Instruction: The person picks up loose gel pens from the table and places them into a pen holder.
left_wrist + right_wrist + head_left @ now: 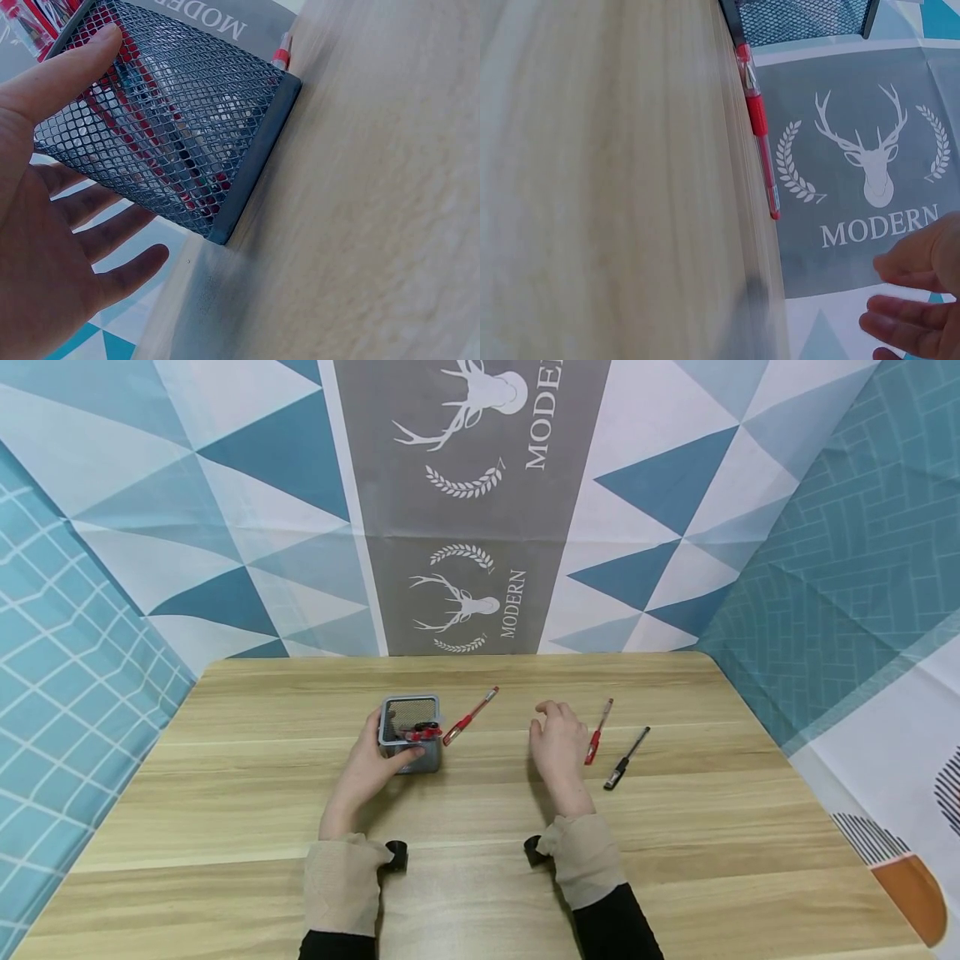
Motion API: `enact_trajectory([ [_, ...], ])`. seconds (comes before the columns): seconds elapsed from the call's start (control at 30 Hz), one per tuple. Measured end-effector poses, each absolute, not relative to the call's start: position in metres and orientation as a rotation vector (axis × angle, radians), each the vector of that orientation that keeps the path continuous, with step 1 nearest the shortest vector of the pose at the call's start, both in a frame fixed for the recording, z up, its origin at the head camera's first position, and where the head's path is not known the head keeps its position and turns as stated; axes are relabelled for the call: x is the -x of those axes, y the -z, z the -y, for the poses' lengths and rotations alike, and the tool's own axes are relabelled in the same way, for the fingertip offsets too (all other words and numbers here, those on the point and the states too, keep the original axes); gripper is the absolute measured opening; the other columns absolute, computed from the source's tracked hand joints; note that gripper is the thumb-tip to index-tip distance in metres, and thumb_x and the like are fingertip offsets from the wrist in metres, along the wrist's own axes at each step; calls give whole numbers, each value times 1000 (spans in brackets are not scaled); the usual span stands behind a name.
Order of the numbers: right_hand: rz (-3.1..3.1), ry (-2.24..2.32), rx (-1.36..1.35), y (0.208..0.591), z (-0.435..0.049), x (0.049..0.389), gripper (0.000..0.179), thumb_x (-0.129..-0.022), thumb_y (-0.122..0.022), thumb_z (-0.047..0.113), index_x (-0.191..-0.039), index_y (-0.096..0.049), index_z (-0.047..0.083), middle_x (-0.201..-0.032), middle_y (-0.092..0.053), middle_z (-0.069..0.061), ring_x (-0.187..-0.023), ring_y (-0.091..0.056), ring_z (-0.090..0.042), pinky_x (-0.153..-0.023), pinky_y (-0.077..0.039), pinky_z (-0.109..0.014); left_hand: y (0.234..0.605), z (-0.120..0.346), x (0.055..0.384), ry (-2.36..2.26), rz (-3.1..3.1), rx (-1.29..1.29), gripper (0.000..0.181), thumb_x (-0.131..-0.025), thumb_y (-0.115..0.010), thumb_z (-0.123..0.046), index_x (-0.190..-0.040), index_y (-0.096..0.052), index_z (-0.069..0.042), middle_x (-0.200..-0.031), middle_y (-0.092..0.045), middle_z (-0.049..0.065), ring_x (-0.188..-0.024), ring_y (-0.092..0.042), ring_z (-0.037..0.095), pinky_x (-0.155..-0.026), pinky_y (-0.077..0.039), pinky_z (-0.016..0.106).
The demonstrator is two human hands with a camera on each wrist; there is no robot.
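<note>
On the table stands a dark square mesh pen holder point(427, 760) with several red and dark pens point(424, 732) inside. My left hand point(364, 770) grips it from the left, thumb across the near wall; the left wrist view shows the thumb on the mesh point(187, 97) and the other fingers behind it. A red pen point(470, 717) lies just right of the holder. My right hand point(558, 745) is over the table between that pen and two others, fingers loosely bent and holding nothing. In the right wrist view its fingers point(911, 319) are apart from the red pen point(757, 116).
Right of my right hand lie another red pen point(598, 732) and a black pen point(627, 758), both slanting away. The wooden table point(465, 893) ends at a patterned cloth backdrop point(465, 518) behind, with more printed cloth on both sides.
</note>
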State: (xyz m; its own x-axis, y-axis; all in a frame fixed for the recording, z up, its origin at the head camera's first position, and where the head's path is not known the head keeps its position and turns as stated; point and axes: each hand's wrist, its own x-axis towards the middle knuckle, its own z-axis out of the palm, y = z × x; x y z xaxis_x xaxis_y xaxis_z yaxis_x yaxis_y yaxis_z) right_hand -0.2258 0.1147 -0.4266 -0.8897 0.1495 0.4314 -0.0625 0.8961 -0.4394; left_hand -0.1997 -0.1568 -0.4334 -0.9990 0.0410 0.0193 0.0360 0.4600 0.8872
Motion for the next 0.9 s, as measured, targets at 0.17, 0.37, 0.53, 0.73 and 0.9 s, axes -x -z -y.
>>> enact_trajectory([
  [0.17, 2680, -633, 145, 425, -120, 225, 30, -82, -64, 15, -110, -60, 5, -103, -61, -15, -77, -59, -30, -62, -47, -40, 434, 157, 200, -1640, -2677, -83, 95, -73, -75, -38, -145, -17, -16, -138, -39, 15, -129, -32, 33, -105, -25, 53],
  [0.37, 2744, -616, 189, 423, -127, 226, 32, -83, -63, 17, -112, -59, 5, -105, -60, -16, -80, -59, -31, -63, -48, -41, 435, 157, 201, -1656, -2670, -91, 94, -74, -75, -36, -145, -17, -16, -138, -38, 14, -129, -32, 33, -105, -26, 53],
  [0.53, 2765, -619, 195, 425, -129, 227, 31, -85, -62, 19, -112, -59, 5, -102, -61, -15, -81, -60, -31, -64, -48, -42, 435, 157, 201, -1662, -2669, -98, 93, -74, -75, -35, -145, -17, -16, -138, -38, 14, -129, -32, 33, -104, -26, 53],
  [0.73, 2763, -623, 212, 426, -133, 228, 31, -85, -62, 18, -112, -59, 3, -98, -63, -15, -77, -60, -30, -64, -48, -41, 435, 158, 201, -1668, -2667, -111, 94, -74, -75, -35, -145, -17, -15, -138, -38, 15, -129, -33, 33, -104, -26, 53],
  [0.9, 2746, -686, 314, 425, -137, 227, 41, -85, -61, 19, -120, -51, -1, -111, -56, -22, -88, -57, -36, -72, -46, -46, 435, 158, 201, -1663, -2667, -107, 95, -73, -75, -36, -145, -17, -15, -138, -38, 15, -129, -32, 33, -104, -26, 53],
])
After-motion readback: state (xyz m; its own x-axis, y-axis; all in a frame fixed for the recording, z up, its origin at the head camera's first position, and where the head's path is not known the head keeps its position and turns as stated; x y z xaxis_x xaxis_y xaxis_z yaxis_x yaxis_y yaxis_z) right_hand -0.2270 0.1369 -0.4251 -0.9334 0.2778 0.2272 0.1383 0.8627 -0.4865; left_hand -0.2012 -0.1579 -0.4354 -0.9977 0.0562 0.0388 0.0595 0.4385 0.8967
